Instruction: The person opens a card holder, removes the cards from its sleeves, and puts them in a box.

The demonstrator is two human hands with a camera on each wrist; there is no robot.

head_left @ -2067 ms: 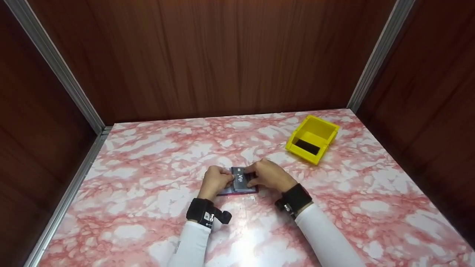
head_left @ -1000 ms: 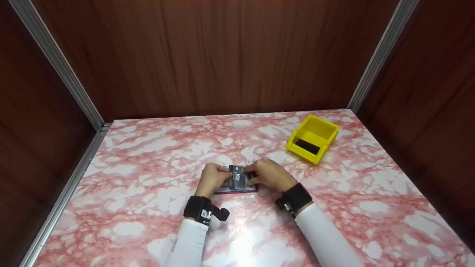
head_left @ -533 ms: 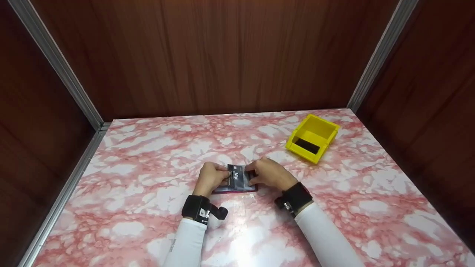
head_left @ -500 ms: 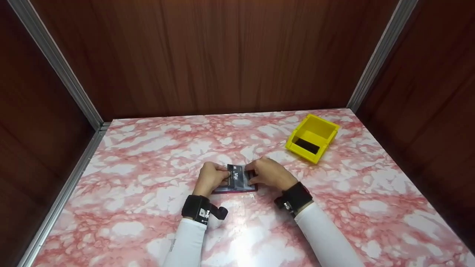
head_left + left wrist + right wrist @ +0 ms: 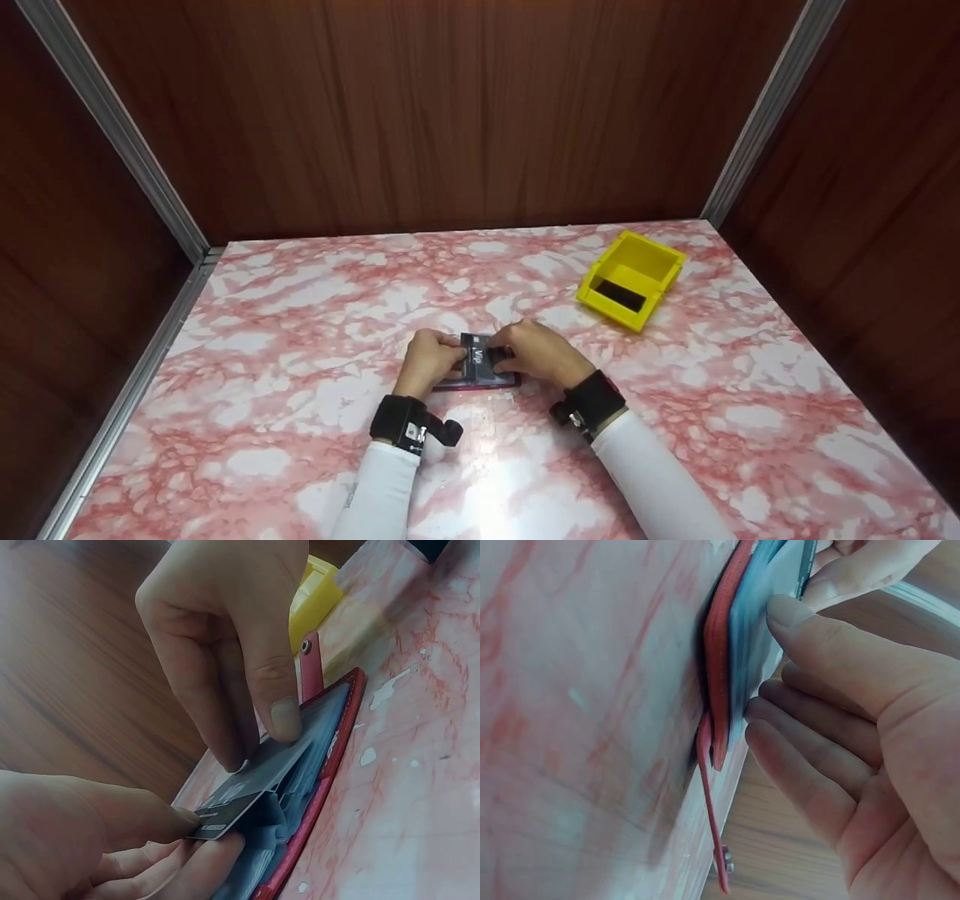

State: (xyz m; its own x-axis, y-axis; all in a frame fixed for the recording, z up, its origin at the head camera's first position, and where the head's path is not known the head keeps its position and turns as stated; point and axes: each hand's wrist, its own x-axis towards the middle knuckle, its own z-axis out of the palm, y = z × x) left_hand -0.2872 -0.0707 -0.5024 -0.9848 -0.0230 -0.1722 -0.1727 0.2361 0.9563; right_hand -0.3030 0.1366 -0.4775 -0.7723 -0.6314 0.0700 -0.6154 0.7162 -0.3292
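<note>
Just left of the frame's centre, the left hand is positioned with its grip pinched, thumb over fingers, on the exposed end of a dark card. The card's remainder appears seated in a clear sleeve of the red-edged holder, mid-frame on the tabletop. To the right, the sleeve is held between thumb and fingers in the right hand's grip. The step in hand is judged to be card handling at the sleeve mouth; insertion or withdrawal cannot be distinguished. For the next move, card and sleeve should be kept aligned.
</note>
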